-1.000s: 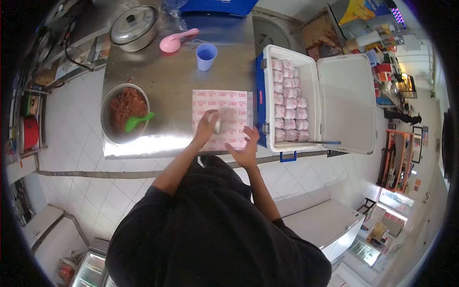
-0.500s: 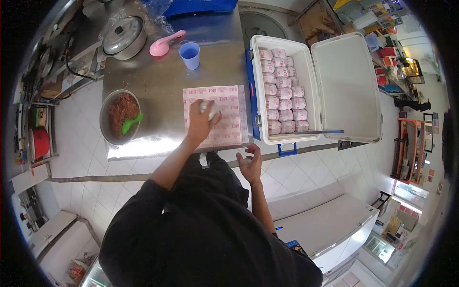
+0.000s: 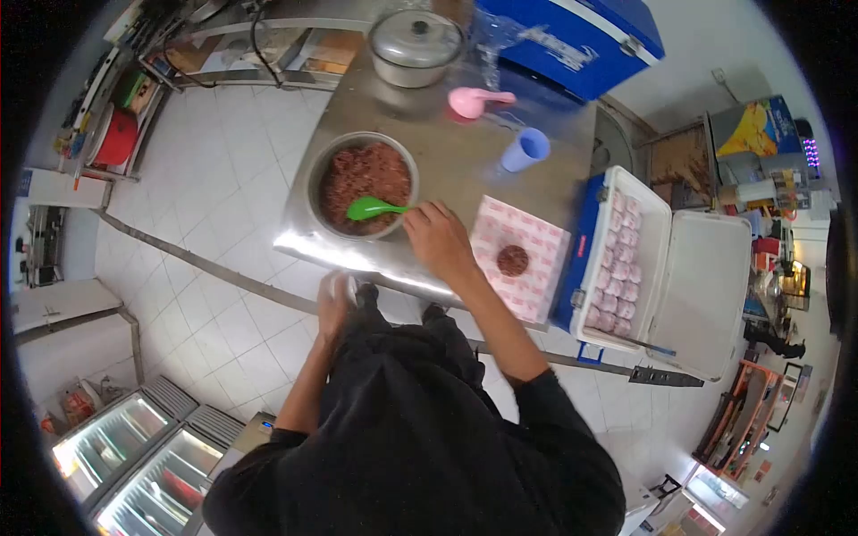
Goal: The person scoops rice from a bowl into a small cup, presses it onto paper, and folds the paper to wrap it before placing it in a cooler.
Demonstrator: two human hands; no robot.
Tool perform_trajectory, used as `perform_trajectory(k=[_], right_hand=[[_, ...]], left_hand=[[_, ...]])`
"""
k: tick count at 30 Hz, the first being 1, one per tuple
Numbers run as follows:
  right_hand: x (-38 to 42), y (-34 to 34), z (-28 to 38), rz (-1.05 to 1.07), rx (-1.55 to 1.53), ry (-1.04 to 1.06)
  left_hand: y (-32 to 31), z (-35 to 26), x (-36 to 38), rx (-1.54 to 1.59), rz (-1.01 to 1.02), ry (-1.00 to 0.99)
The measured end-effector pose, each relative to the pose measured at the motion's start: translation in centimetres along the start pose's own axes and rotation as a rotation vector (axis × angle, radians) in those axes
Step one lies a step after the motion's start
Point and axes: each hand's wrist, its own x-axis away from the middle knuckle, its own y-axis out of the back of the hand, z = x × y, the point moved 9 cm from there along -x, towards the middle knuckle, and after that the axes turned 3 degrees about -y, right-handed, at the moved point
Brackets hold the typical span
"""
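My right hand [image 3: 435, 234] is closed on the handle end of a green spoon [image 3: 371, 209]. The spoon's head rests on dark reddish crumbly food [image 3: 362, 174] in a round metal bowl [image 3: 315, 192]. Below the table's front edge, my left hand [image 3: 333, 308] is closed round a small whitish object [image 3: 340, 286], blurred. To the right of my right hand, pink-and-white printed paper [image 3: 527, 225] lies on the metal table [image 3: 420, 134], with a small round portion of the dark food [image 3: 512, 261] on it.
A lidded pot [image 3: 416, 54], a pink scoop [image 3: 474, 102] and a blue cup [image 3: 525, 150] stand toward the back. At the right is an open cooler [image 3: 585, 255] with several paper-wrapped bundles [image 3: 618, 268]. A blue box [image 3: 572, 45] stands at the back.
My left hand has left the paper with the whitish object, uncovering the round portion. My right hand has come up over the table and taken hold of the green spoon. The view has turned.
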Motion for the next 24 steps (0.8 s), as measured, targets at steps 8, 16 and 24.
perform_trajectory(k=[8,16,24], right_hand=[[-7.5,-11.9,3.2,0.491,0.535,0.178],[-14.4,-10.1,5.5,0.399,0.507,-0.066],[-16.9,-14.0,3.0,0.484,0.627,0.103]], left_hand=[[7.5,-1.8,-7.4,0.373,0.008,0.183],[4.5,-6.2,-12.0,0.265,0.058,0.081],[2.7,-4.8,-12.8,0.076,-0.023,-0.004]])
